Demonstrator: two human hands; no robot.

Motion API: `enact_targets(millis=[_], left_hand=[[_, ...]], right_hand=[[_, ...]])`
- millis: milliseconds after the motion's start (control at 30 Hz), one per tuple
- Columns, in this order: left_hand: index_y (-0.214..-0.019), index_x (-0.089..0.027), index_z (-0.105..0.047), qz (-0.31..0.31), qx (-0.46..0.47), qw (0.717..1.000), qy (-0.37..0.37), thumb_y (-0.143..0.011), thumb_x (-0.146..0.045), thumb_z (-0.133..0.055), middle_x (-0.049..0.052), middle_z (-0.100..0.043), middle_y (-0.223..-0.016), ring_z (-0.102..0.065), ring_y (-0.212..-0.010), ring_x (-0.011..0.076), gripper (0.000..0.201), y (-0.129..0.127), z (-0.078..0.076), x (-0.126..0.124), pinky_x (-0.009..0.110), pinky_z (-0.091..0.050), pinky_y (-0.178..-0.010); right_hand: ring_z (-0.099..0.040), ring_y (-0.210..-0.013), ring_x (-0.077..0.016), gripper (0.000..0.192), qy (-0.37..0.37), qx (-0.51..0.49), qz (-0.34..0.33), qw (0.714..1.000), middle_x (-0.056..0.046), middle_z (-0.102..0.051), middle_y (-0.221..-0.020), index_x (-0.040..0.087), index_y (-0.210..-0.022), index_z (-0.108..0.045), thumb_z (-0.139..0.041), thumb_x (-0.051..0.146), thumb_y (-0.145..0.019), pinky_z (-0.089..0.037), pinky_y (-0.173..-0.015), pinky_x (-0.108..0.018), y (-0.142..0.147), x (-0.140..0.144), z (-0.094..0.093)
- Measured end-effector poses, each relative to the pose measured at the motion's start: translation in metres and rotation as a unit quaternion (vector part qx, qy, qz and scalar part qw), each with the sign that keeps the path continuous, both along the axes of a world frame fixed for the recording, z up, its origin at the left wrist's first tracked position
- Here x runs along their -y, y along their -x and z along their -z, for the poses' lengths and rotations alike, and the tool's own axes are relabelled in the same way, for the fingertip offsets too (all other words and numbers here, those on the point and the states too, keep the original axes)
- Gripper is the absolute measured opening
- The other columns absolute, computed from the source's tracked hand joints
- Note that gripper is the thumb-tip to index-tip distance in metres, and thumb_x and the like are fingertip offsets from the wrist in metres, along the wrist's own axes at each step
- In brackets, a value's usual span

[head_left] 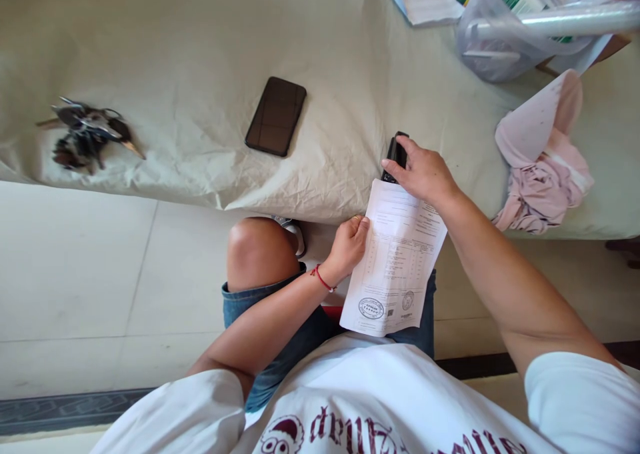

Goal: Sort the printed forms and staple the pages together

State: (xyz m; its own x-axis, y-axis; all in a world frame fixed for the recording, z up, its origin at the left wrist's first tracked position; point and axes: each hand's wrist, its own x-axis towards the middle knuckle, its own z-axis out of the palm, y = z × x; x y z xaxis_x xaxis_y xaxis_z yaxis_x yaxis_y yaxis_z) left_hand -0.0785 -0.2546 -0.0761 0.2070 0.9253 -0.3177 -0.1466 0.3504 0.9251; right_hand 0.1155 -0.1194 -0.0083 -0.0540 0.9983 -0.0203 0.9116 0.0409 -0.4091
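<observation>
A printed paper sheet (395, 261) with stamps at its lower end lies over my lap and reaches the edge of a cloth-covered table (200, 54). My left hand (349, 244) grips the sheet's left edge; a red thread circles that wrist. My right hand (424, 172) presses down on a black stapler (395, 155) set over the sheet's top corner at the table edge.
A dark phone (276, 116) lies face up mid-table. A bunch of keys (86, 134) sits at the left. A pink cloth (545, 161) lies at the right, a clear plastic container (505, 34) and a clipboard with papers (425, 1) behind it. Tiled floor is below.
</observation>
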Motion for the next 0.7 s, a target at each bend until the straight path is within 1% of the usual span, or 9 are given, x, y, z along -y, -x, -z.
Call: enact_targets(millis=[100,133,233,300,500,700], left_hand=[[-0.075,-0.024,-0.047,0.0,0.004,1.0,0.012,-0.113,-0.054,-0.06,0.0,-0.051,-0.079,-0.044,-0.072,0.0155,0.05,0.0,0.0,0.001,0.03,-0.037,-0.063],[-0.074,-0.024,-0.047,-0.002,0.004,1.0,0.012,-0.113,-0.053,-0.059,0.0,-0.05,-0.078,-0.042,-0.071,0.0152,0.049,0.0,0.0,0.001,0.03,-0.036,-0.063],[-0.074,-0.024,-0.047,-0.01,0.005,1.0,0.006,-0.112,-0.053,-0.061,-0.001,-0.047,-0.076,-0.039,-0.069,0.0148,0.05,-0.001,0.001,0.0,0.03,-0.034,-0.061],[-0.073,-0.024,-0.047,-0.013,0.004,1.0,0.004,-0.111,-0.055,-0.063,-0.002,-0.046,-0.074,-0.038,-0.068,0.0147,0.051,-0.001,0.001,-0.002,0.03,-0.033,-0.06],[-0.07,-0.025,-0.046,-0.016,0.0,1.0,0.001,-0.109,-0.056,-0.064,-0.001,-0.046,-0.073,-0.039,-0.068,0.0148,0.053,-0.002,-0.001,-0.004,0.03,-0.033,-0.06],[-0.071,-0.024,-0.046,-0.015,0.002,1.0,0.006,-0.112,-0.047,-0.06,-0.001,-0.046,-0.073,-0.039,-0.068,0.0145,0.048,-0.004,-0.003,-0.005,0.03,-0.034,-0.061]], right_hand=[[-0.077,-0.104,-0.0359,0.068,0.033,0.004,-0.005,0.999,-0.009,-0.079,-0.093,0.018,-0.158,-0.07,-0.069,0.06,-0.104,-0.061,-0.103,-0.051,0.0,-0.001,-0.008],[-0.078,-0.105,-0.0364,0.065,0.045,0.007,-0.003,0.999,-0.009,-0.079,-0.094,0.018,-0.158,-0.07,-0.066,0.058,-0.106,-0.06,-0.104,-0.053,0.0,-0.002,-0.011],[-0.078,-0.111,-0.0373,0.059,0.059,0.012,-0.001,0.998,-0.011,-0.081,-0.105,0.019,-0.159,-0.07,-0.064,0.047,-0.107,-0.06,-0.106,-0.055,0.0,-0.002,-0.016],[-0.077,-0.113,-0.0366,0.06,0.056,0.005,-0.008,0.998,-0.011,-0.082,-0.108,0.02,-0.161,-0.069,-0.066,0.042,-0.105,-0.061,-0.107,-0.054,-0.001,-0.002,-0.016],[-0.077,-0.11,-0.0329,0.06,0.043,-0.022,-0.031,0.998,-0.009,-0.08,-0.097,0.018,-0.158,-0.072,-0.067,0.04,-0.103,-0.061,-0.108,-0.05,-0.004,-0.001,-0.013],[-0.077,-0.102,-0.0306,0.06,0.06,-0.003,-0.028,0.998,-0.007,-0.079,-0.09,0.017,-0.159,-0.072,-0.066,0.039,-0.103,-0.06,-0.102,-0.048,-0.004,0.002,-0.017]])
